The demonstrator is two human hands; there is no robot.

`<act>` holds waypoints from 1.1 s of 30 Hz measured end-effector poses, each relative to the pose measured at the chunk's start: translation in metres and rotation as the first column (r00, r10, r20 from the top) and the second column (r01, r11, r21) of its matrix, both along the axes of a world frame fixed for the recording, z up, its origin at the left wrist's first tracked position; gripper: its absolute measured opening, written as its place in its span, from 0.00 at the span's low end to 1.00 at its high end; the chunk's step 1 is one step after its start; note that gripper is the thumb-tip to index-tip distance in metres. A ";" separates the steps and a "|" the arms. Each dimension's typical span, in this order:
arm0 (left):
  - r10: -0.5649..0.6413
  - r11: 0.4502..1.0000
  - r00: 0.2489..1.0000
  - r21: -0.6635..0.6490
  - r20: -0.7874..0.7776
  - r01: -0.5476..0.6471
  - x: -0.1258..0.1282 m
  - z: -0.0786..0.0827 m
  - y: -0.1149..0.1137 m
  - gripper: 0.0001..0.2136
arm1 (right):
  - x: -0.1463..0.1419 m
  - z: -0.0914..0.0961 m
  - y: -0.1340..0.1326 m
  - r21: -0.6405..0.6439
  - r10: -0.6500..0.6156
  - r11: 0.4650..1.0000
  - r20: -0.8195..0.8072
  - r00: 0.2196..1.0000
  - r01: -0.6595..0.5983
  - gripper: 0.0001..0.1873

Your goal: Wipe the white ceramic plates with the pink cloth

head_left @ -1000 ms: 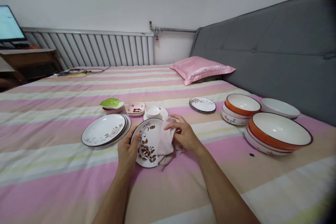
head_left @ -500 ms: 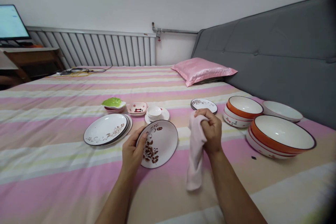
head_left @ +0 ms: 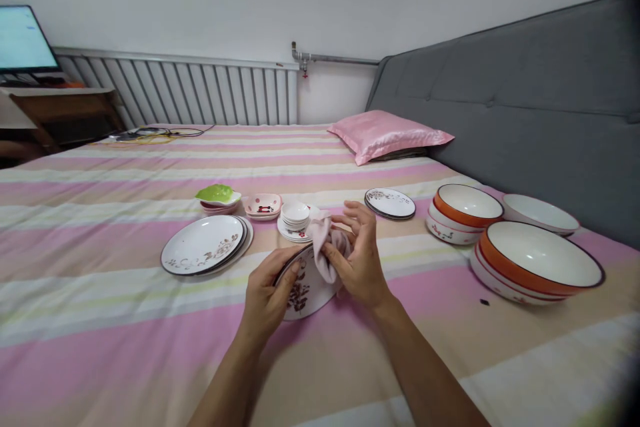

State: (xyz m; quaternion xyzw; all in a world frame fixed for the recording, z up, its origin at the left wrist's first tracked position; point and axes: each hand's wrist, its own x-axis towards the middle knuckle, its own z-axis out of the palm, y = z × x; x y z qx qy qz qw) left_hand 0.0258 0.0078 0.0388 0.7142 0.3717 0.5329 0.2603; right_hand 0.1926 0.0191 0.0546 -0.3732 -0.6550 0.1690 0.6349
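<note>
My left hand (head_left: 267,293) grips the near rim of a white plate with a brown flower (head_left: 305,290), tilted up off the striped bedsheet. My right hand (head_left: 357,257) holds a bunched pale pink cloth (head_left: 327,247) pressed against the plate's upper face. Both hands are closed around what they hold. Most of the plate is hidden behind the cloth and my fingers.
A stack of white floral plates (head_left: 203,245) lies left. Behind are a green leaf dish (head_left: 217,195), a pink dish (head_left: 263,205) and small white saucers (head_left: 295,213). A small plate (head_left: 390,203) and orange-rimmed bowls (head_left: 540,257) sit right, near the grey headboard (head_left: 525,93).
My right hand brought the cloth back from the right onto the plate. My left hand tilted the plate up more steeply.
</note>
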 end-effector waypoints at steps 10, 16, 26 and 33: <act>-0.021 0.999 0.998 -0.037 0.051 0.023 0.001 0.000 0.000 0.12 | 0.004 0.008 -0.005 -0.037 0.117 0.993 0.365 0.924 -0.111 0.20; -0.052 0.998 0.998 -0.040 0.029 0.054 0.001 0.001 0.000 0.13 | 0.010 0.005 0.001 -0.128 0.201 0.978 0.326 0.924 -0.168 0.15; 0.119 0.975 0.990 -0.201 0.082 -0.100 0.000 -0.005 0.004 0.14 | 0.025 -0.003 0.012 -0.460 0.304 0.853 0.050 0.952 -0.248 0.08; 0.143 0.907 0.982 -0.412 0.123 -0.080 -0.002 -0.010 0.010 0.20 | 0.041 -0.018 0.019 -0.596 0.360 0.740 -0.043 0.932 -0.313 0.11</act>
